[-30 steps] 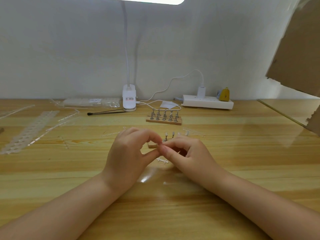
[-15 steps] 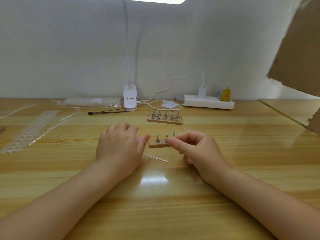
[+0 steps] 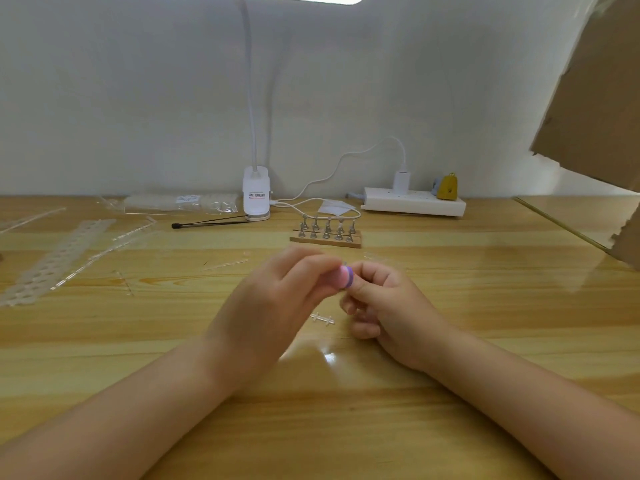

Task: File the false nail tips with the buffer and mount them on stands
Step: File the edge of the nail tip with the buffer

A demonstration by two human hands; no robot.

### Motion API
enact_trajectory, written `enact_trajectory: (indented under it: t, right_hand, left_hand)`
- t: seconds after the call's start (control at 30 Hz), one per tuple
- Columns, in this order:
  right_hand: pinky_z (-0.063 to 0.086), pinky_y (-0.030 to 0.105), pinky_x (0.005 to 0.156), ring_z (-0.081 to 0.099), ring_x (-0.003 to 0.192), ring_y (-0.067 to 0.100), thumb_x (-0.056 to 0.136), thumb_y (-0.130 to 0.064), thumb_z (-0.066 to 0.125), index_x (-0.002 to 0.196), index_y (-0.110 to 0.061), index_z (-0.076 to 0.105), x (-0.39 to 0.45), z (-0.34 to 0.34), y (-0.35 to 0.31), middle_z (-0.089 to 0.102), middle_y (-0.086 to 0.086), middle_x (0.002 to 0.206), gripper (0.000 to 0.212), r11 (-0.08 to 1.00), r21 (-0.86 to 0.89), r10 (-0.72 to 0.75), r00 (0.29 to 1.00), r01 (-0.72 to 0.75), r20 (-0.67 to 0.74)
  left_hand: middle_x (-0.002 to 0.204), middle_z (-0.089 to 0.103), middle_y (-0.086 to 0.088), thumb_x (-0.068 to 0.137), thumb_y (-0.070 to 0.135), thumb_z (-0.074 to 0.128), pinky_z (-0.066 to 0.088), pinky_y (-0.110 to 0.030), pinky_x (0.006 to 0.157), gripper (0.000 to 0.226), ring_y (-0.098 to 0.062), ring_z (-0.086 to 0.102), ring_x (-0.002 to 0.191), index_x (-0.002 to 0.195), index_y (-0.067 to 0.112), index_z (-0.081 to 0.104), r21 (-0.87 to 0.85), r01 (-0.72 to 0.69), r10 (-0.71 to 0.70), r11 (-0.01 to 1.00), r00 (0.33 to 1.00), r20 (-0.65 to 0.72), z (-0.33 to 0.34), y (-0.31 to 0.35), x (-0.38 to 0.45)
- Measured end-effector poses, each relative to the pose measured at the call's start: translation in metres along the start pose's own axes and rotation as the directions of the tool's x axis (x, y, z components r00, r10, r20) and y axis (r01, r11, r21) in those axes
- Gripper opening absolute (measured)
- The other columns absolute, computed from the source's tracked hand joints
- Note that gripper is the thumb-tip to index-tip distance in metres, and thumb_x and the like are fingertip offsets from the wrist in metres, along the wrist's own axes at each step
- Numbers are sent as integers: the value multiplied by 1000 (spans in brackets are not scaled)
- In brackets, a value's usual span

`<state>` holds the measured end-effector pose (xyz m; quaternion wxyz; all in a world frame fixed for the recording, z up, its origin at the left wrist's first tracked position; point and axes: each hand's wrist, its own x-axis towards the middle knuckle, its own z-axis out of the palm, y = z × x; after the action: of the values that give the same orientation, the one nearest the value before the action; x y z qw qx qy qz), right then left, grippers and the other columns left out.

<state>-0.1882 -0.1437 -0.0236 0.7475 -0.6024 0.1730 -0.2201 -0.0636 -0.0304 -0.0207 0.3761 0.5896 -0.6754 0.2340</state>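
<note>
The buffer (image 3: 345,277) has just come up in the left hand (image 3: 273,303), fingers gripping it; right hand (image 3: 388,306) seemingly pinches a nail tip: filing begins.

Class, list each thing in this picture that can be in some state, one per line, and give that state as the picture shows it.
left hand: fingers curled, gripping the buffer
buffer: held up off the desk, between both hands
right hand: fingers curled at the buffer; any nail tip is too small to see
far stand block: on the desk, pegs upright
lamp: lit
power strip: charger plugged in
</note>
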Motion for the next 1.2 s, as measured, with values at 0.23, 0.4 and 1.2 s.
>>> enact_trajectory:
  t: [0.23, 0.4, 1.2]
  right_hand:
    - [29, 15, 35, 45, 55, 6, 87, -14, 57, 88, -7, 56, 1, -1, -2, 55, -3, 68, 7, 995, 87, 44, 998, -48, 50]
    - [31, 16, 39, 46, 57, 6, 86, -16, 56, 88, -12, 55, 1, -3, -3, 56, -3, 75, 5, 994, 97, 38, 995, -47, 97]
    - [29, 16, 39, 44, 55, 6, 83, -17, 58, 89, -10, 58, 0, -1, -2, 57, -5, 69, 9, 995, 89, 30, 996, -37, 82]
  left_hand:
    - [99, 67, -7, 96, 27, 55, 52, -25, 81, 29, -13, 64, 86, 112, 5, 65, -23, 83, -83, 996, 996, 24, -7, -1, 3]
    - [105, 66, -2, 98, 32, 53, 51, -24, 83, 31, -9, 62, 94, 118, 12, 67, -89, 163, -143, 983, 971, 190, -8, -7, -2]
    - [107, 65, 9, 92, 70, 28, 40, -6, 84, 60, 5, 53, 93, 111, 26, 63, -139, 162, -142, 977, 979, 144, -9, 10, 4]
